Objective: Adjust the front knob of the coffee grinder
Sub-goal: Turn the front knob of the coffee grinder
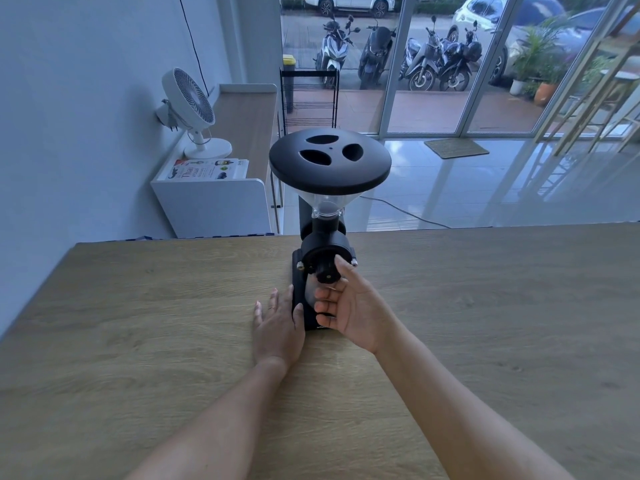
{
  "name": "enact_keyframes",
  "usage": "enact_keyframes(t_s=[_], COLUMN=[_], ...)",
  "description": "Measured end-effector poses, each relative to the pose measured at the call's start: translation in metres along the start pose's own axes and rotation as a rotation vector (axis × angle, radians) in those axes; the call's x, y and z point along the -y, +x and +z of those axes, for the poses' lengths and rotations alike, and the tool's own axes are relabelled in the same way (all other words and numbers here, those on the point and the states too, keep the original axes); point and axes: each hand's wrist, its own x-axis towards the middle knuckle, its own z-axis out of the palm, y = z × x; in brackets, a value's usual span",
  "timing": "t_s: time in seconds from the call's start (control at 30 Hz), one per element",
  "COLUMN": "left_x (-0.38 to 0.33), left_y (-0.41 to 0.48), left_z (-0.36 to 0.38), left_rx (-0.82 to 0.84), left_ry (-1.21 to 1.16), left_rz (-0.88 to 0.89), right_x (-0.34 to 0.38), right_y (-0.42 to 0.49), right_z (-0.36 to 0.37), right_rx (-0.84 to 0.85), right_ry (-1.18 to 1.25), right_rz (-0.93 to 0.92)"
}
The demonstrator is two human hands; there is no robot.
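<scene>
A black coffee grinder [323,244] stands on the wooden table [138,323], topped by a clear funnel hopper under a round black lid [330,160]. Its small black front knob [326,274] faces me. My right hand [353,306] is at the knob, with the thumb on the knob's right side and the index finger curled just beneath it; the other fingers curl in front of the grinder's lower body. My left hand [277,327] lies flat on the table, palm down, left of the grinder's base, and its thumb rests against the base.
The table's far edge runs just behind the grinder. Beyond it stand a white side counter [214,202] with a white fan [192,109] and a book, a black wire rack [308,98], and glass doors. A cable trails over the tiled floor.
</scene>
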Motion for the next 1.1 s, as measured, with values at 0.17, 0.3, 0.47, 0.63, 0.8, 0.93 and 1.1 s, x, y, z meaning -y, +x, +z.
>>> enact_keyframes(t_s=[0.17,0.3,0.47,0.63,0.8,0.93,1.1], left_x=[-0.0010,-0.0007,-0.0005,0.0001,0.0005,-0.0004,-0.0014], left_y=[-0.0003,-0.0002,0.0001,0.0002,0.0001,0.0001,-0.0005], left_z=[-0.0008,-0.0009,-0.0002,0.0011,0.0009,-0.0002,-0.0024], left_rx=[0.001,-0.001,-0.017,-0.015,-0.012,-0.011,-0.003], left_ry=[-0.008,-0.010,-0.009,0.000,0.005,-0.008,-0.024], left_rz=[-0.003,-0.006,-0.009,-0.006,-0.007,-0.006,-0.002], right_x=[-0.0046,-0.0081,-0.0102,-0.0080,-0.0056,-0.0056,-0.0053], right_y=[0.0034,0.0068,0.0090,0.0066,0.0059,0.0056,0.0062], right_z=[-0.0045,-0.0055,-0.0056,-0.0044,-0.0034,-0.0016,-0.0018], right_rx=[0.068,0.054,0.031,-0.001,-0.039,-0.052,-0.066], right_ry=[0.124,0.154,0.209,0.204,0.184,0.190,0.188], right_rz=[-0.007,-0.022,-0.022,-0.028,-0.036,-0.034,-0.034])
